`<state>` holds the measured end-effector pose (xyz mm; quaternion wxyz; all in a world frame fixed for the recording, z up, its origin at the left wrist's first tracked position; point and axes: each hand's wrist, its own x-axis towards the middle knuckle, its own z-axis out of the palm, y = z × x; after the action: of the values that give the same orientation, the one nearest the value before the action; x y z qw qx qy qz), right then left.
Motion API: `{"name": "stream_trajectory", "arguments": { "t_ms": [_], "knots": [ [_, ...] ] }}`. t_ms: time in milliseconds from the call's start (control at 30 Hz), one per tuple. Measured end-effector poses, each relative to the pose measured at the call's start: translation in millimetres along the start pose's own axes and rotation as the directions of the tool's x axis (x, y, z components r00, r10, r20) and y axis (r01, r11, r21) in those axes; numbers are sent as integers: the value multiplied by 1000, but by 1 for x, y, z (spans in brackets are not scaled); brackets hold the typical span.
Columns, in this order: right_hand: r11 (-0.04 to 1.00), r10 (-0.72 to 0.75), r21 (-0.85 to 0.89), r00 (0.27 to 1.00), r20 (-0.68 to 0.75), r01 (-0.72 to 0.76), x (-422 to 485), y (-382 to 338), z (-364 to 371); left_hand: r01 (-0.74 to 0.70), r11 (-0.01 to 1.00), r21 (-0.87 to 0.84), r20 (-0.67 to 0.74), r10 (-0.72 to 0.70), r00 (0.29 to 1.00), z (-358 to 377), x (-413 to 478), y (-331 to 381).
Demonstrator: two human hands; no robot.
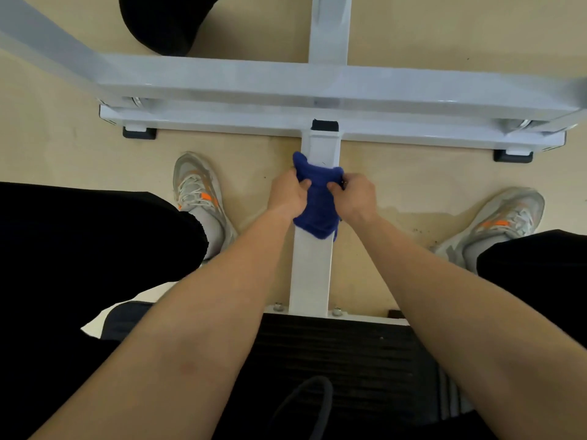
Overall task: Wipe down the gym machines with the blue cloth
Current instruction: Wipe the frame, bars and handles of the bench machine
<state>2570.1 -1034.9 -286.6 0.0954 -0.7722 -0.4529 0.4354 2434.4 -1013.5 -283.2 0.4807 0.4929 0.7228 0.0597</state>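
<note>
The blue cloth is draped over the white floor beam of the gym machine, in the middle of the view. My left hand grips the cloth's left side and my right hand grips its right side, thumbs pressed into the fabric on top of the beam. The beam runs from the black ribbed seat pad below me forward to the white crossbar on the floor.
My grey and orange shoes stand on the beige floor either side of the beam. A second white bar crosses above the crossbar. A black round pad sits at the top left. Black rubber feet hold the crossbar ends.
</note>
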Motion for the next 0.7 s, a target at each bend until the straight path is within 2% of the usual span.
{"name": "stream_trajectory", "arguments": {
  "t_ms": [100, 200, 333, 467, 567, 700],
  "knots": [
    [999, 17, -46, 1000, -1, -17, -5, 0, 9, -19, 1000, 5, 14, 19, 1000, 3, -3, -2],
    [985, 78, -159, 995, 63, -68, -28, 14, 21, 16, 998, 64, 42, -18, 999, 15, -27, -20],
    [965, 96, -257, 975, 200, -42, -61, 36, 27, 37, 966, 255, 128, -71, 989, 23, -65, -48],
    [874, 120, -483, 944, 308, 46, -93, 36, 22, 14, 873, 487, 243, -150, 958, 22, -87, -61],
    [849, 82, -523, 961, 265, 71, -97, 16, 12, 26, 898, 440, 170, -112, 979, 6, -89, -54],
    [931, -99, -344, 991, 92, 125, -90, -36, -3, 43, 975, 217, -83, -26, 996, -27, -81, -30]
  ]
}}
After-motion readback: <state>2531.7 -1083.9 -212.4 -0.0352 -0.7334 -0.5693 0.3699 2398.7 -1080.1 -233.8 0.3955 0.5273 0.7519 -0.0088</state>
